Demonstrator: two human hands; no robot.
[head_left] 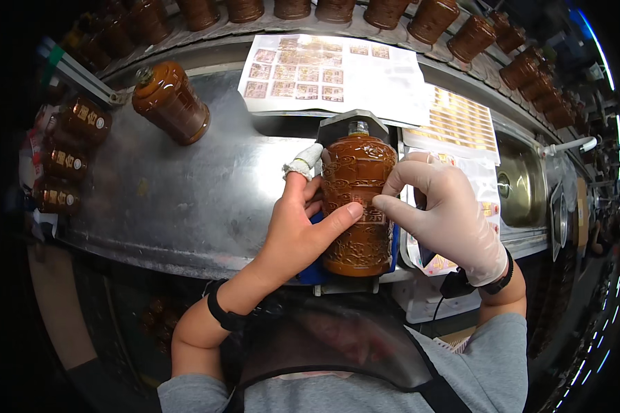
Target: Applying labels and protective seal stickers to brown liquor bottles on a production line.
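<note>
A brown embossed bottle [355, 241] lies in front of me on a blue-padded holder [312, 272], its clear glass neck pointing away. My left hand [310, 217] grips its left side, thumb pressed on the front and one fingertip wrapped in white cloth. Beneath that thumb is a small label [370, 215] with light characters, partly covered. My right hand [441, 206], in a whitish glove, has thumb and forefinger closed together at the bottle's right side, just above the label. Whatever those fingertips hold, if anything, is hidden.
On the metal table, a similar brown bottle [172, 103] stands at the left. Dark bottles with gold labels [65, 163] line the far left. Label sheets [296, 69] lie behind the holder, with gold-striped sheets [461, 124] beside a sink [520, 182]. A curved rack of bottles [434, 17] runs behind.
</note>
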